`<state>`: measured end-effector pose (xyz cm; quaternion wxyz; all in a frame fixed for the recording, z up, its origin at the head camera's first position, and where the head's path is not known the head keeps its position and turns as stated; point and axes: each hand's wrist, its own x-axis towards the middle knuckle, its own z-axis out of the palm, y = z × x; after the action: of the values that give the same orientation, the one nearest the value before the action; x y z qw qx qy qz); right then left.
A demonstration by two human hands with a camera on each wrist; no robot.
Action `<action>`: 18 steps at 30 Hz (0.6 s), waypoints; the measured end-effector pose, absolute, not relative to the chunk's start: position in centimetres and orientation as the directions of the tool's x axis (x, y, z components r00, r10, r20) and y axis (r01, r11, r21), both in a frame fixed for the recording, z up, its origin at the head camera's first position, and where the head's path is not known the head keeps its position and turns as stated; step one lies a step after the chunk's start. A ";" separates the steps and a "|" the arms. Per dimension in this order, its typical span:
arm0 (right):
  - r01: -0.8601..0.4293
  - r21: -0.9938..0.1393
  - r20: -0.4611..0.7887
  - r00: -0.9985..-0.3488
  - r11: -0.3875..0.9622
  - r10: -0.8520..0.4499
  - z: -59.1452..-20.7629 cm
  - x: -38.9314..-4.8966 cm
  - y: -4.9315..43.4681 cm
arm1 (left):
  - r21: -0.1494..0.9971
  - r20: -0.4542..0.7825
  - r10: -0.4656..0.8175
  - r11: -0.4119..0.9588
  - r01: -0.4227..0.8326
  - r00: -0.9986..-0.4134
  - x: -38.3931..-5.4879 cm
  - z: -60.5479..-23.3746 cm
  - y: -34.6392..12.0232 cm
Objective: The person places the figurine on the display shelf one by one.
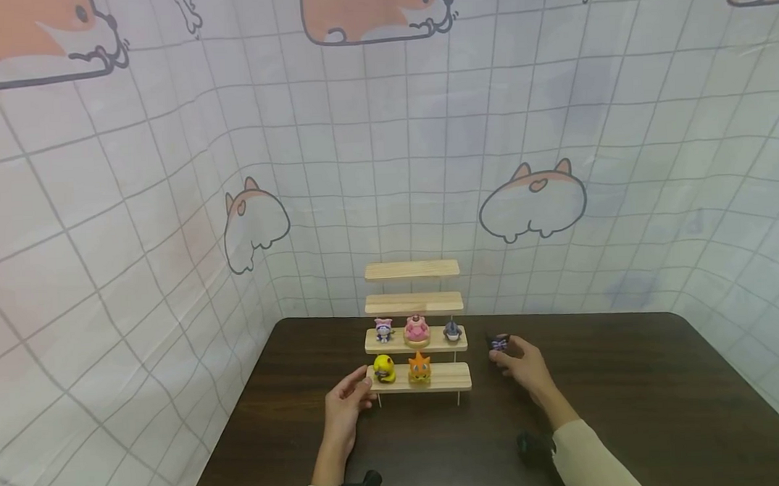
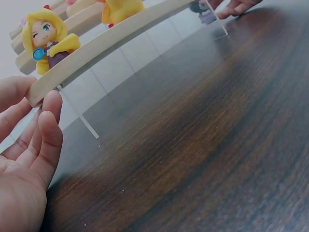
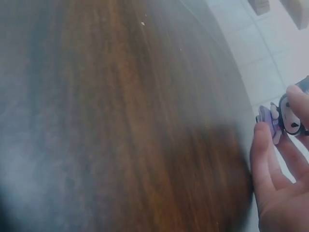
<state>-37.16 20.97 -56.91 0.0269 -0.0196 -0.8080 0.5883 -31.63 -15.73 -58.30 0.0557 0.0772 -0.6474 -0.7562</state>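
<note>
A tiered wooden display shelf (image 1: 437, 377) stands on the dark table. My left hand (image 1: 342, 412) pinches the left end of its lowest step, with the thumb at the edge and fingers beneath, as the left wrist view shows. Beside that hand sits a yellow-haired figurine (image 2: 46, 36), and an orange spiky figurine (image 1: 419, 370) is to its right. On the step above are a pink-and-purple figurine (image 1: 383, 331), a pink figurine (image 1: 416, 330) and a grey figurine (image 1: 452, 331). Right of the shelf, my right hand (image 1: 528, 367) holds a small black-and-purple figurine (image 3: 288, 118) between thumb and fingers.
The two upper steps (image 1: 414, 303) rise behind the figurines. Thin clear legs (image 2: 82, 116) support the lowest step. A fabric backdrop (image 1: 397, 127) with a grid and cartoon dogs hangs around the table (image 1: 630, 377).
</note>
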 end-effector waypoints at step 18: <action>-0.102 -0.938 0.122 -0.992 0.331 0.038 -55.2 -34.6 21.5 | 0.986 -0.048 -0.179 -0.166 -0.018 -0.983 -31.6 -58.1 -15.8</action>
<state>-34.64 21.55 -55.23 0.0608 0.0197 -0.8137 0.5778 -31.55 -15.77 -58.10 0.0530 0.0763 -0.6435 -0.7598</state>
